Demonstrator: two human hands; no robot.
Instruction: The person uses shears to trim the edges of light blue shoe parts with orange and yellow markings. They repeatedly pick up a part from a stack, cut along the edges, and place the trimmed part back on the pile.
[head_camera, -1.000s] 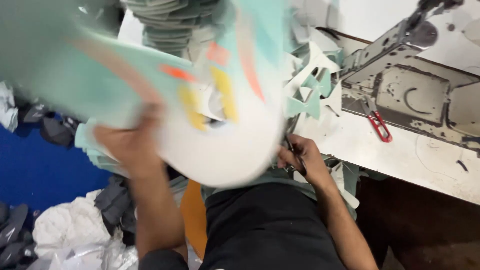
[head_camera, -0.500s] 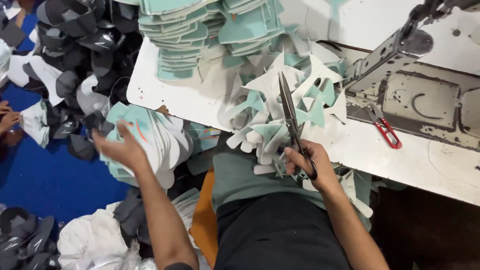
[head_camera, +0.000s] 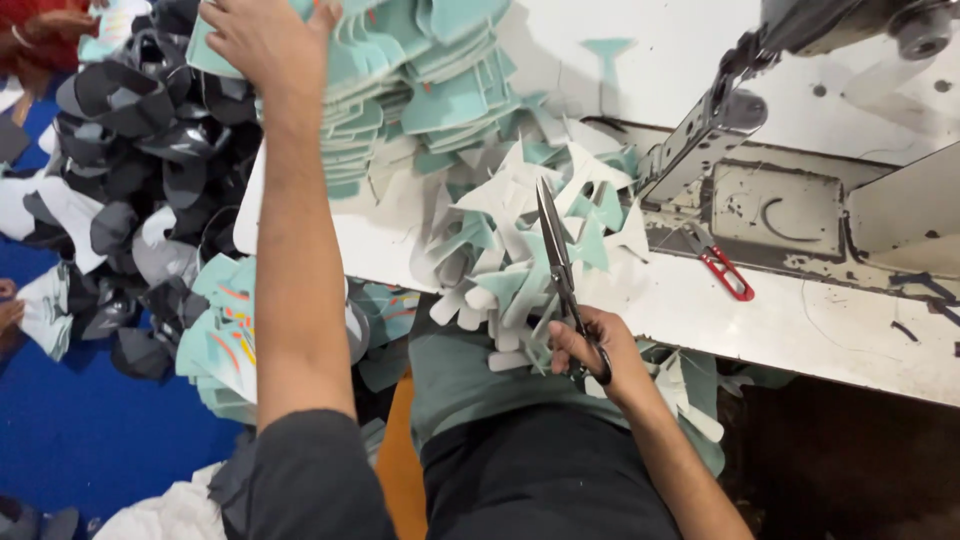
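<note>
Scissors (head_camera: 560, 270): long dark pair, blades shut and pointing away from you, lying over the heap of offcuts at the near edge of the table.
Right hand (head_camera: 592, 345): your fingers are curled through the handle loops, closed round them; the hand rests at the table edge, just above your lap.
Left hand (head_camera: 262, 38): stretched far out to the stack of teal cut pieces (head_camera: 400, 90), palm down on its top; whether the fingers pinch a piece or just press on it cannot be told, as the fingertips are hidden.
Step in hand: by the look of it, fetching a piece from the stack while the scissors wait; nothing lies between the blades.
Next move calls for: likely one piece separated from the stack without dragging its neighbours, then brought to the blades; the stack leans and looks ready to slide.
Offcuts (head_camera: 520, 260): white and teal trimmings, piled loose under and around the scissors, some spilling onto your lap.
In the way: that heap crowds the cutting spot.
Table (head_camera: 820, 320): white, scuffed, sewing machine (head_camera: 760, 60) at the far right.
Thread snips (head_camera: 725, 270): red-handled, near the machine plate, well apart from your hand.
Left of the table: grey and black pieces (head_camera: 130, 150) heaped low, printed teal pieces (head_camera: 225, 330) below your forearm.
</note>
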